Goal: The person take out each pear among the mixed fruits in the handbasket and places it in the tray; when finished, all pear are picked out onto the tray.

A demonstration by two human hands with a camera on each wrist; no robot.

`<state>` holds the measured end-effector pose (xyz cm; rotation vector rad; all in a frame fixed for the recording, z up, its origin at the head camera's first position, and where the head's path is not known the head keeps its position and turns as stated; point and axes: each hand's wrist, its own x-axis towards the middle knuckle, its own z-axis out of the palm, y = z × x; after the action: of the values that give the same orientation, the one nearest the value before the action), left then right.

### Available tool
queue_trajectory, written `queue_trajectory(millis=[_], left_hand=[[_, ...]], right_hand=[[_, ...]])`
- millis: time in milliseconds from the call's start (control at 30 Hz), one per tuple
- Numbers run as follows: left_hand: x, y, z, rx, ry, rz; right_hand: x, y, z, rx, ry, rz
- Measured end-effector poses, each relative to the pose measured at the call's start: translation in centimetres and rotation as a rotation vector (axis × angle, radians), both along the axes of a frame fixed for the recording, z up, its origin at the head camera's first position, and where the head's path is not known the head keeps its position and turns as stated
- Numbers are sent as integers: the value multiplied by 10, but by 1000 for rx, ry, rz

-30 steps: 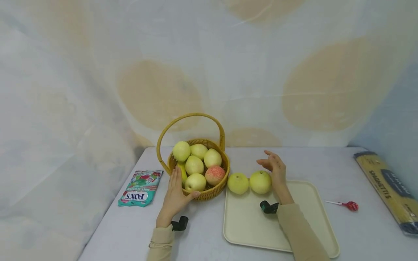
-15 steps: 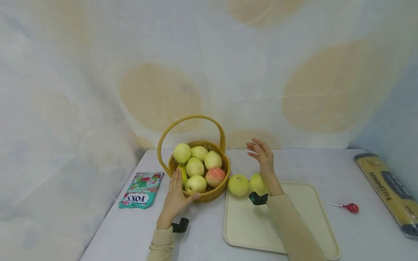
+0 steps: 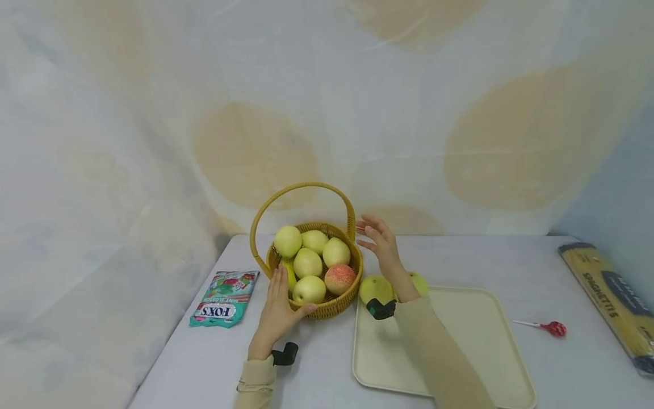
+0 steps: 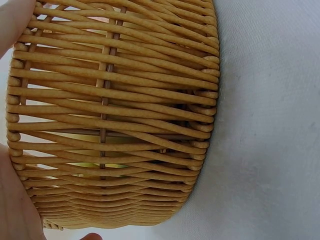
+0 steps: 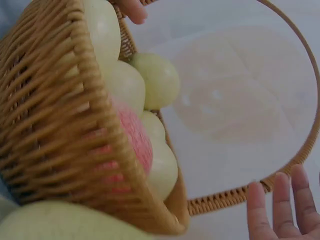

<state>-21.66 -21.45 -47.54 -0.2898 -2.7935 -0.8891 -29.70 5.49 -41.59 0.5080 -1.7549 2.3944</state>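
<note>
A wicker basket (image 3: 329,310) with a tall arched handle (image 3: 306,185) holds several pale green pears (image 3: 308,262), a red-speckled peach (image 3: 339,279) and something yellow (image 3: 290,275), partly hidden by a hand. My left hand (image 3: 278,312) lies against the basket's front left side, fingers straight and thumb spread along the rim. The left wrist view shows the woven wall (image 4: 110,105) close up. My right hand (image 3: 380,244) hovers at the right foot of the handle, fingers slightly bent and apart. In the right wrist view its fingers (image 5: 282,205) appear beside the handle; contact cannot be told.
A cream tray (image 3: 378,363) lies at right, with two round yellow-green fruits (image 3: 375,288) at its back edge, one mostly behind my right arm. Farther right are a red lollipop (image 3: 554,329) and a spaghetti pack (image 3: 608,295). A Fox's candy bag (image 3: 225,298) lies left.
My right hand has moved left from above the tray's fruits to the basket's handle. My left hand stays at the basket, which has not visibly moved on the table.
</note>
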Motion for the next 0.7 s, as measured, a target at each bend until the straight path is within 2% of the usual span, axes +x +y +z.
queue_trajectory(millis=[133, 433, 700], left_hand=[[0, 0, 1, -3, -19, 6], [0, 1, 0, -2, -19, 8], [0, 5, -1, -4, -4, -5]], right_hand=[[-2, -15, 2, 64, -36, 79], [-12, -48, 8, 163, -102, 182], [-14, -64, 13, 224, -110, 227]])
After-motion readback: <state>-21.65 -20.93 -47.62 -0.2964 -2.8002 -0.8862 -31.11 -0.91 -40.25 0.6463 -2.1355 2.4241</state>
